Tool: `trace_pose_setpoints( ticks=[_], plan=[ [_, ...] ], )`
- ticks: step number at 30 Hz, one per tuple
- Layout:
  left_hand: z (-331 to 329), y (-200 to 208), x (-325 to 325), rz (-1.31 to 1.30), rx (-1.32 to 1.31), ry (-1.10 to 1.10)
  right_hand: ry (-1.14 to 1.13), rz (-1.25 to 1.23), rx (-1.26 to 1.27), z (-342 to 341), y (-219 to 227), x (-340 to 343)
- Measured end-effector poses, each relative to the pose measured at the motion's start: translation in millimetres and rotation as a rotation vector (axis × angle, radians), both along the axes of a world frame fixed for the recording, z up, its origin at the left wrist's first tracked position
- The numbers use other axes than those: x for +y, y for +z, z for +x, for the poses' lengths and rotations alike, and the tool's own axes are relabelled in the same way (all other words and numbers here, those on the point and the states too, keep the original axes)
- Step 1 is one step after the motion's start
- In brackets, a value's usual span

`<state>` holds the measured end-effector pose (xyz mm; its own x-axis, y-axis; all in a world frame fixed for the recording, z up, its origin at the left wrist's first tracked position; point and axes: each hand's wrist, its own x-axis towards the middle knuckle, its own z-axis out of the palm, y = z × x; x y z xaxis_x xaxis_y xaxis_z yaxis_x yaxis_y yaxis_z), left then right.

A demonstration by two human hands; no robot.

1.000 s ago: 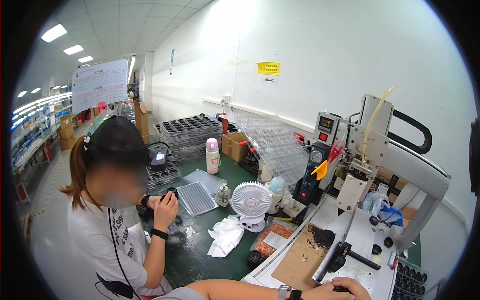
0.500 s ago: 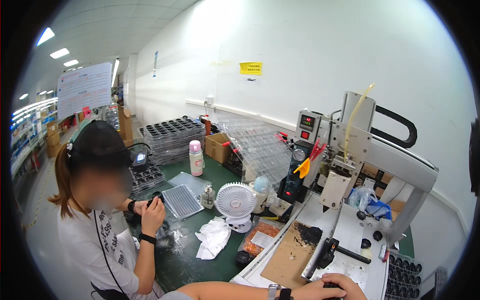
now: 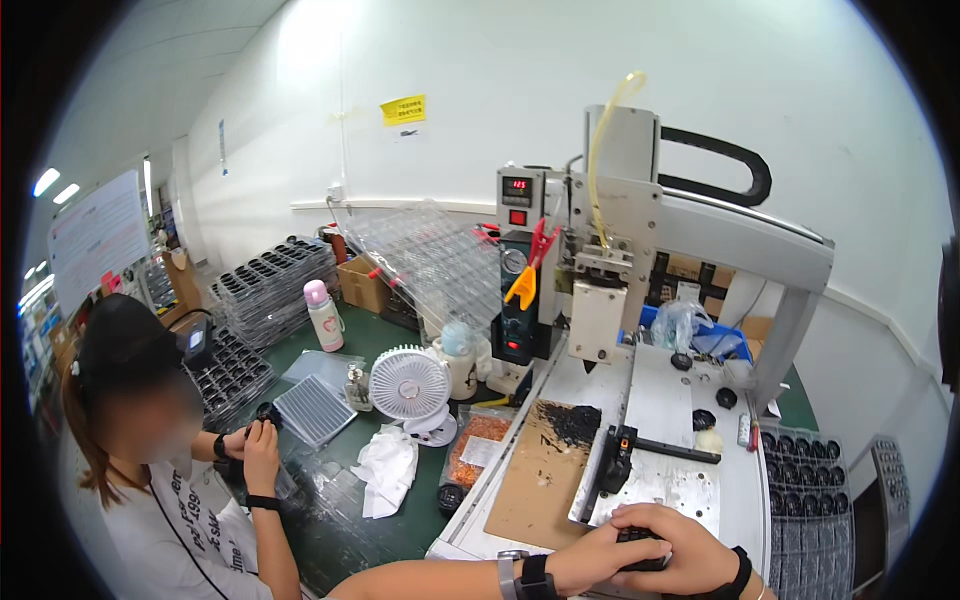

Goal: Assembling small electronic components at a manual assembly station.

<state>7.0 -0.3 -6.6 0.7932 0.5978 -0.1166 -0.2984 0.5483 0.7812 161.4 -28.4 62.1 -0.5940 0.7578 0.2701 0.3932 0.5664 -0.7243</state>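
Observation:
At the front right of the machine bed, both my hands close round a small black part with a ribbed look. My left hand reaches in from the left, its thumb laid along the part. My right hand wraps it from the other side, fingers over the top. Most of the part is hidden by my fingers. Just beyond them, a black clamp fixture with a long bar stands on the machine bed.
A dispensing machine towers ahead. Cardboard bears black scraps. Leftward are a white fan, a cloth and a bag of orange bits. A co-worker handles a black part. Trays of black parts stand right.
My view has swung right and down, so the scene sits further left. Both my hands now show more fully, with the black part still between them.

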Motion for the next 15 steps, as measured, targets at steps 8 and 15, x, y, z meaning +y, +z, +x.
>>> trace_pose_setpoints(
  ticks=[8, 15],
  plan=[
    [3, 3, -2, -0.055, 0.104, -0.020, -0.022, -0.002, -0.033, 4, 3, -1],
    [-5, 38, -13, 0.026, 0.056, 0.076, 0.107, 0.045, 0.036, 10, 5, 2]
  ],
)
